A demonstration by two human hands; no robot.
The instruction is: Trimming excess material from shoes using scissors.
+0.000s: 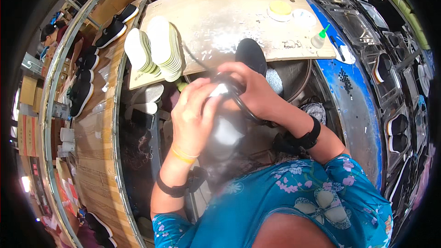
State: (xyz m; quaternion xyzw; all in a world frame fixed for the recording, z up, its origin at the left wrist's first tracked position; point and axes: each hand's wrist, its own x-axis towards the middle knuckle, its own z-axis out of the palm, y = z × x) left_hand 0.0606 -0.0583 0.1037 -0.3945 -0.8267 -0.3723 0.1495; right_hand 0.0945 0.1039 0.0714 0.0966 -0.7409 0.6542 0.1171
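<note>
My left hand (190,112) and my right hand (252,92) meet in front of my chest, fingers curled around a dark and whitish object (221,90). A blurred patch over the middle of the view hides its kind. A black cord-like strip (245,109) curves from between the hands under my right wrist. Just beyond the right hand, a black shoe (251,55) rests at the table's near edge. Two stacks of white insoles, a left stack (138,48) and a taller right stack (161,41), lie on the table beyond my left hand.
A light board tabletop (206,14) carries a yellow-lidded round tub (279,9) and a green-tipped glue bottle (320,37). Black shoes (110,32) line a wooden shelf at left. A rack with shoes (397,131) runs along the right. Another person (62,34) is at far left.
</note>
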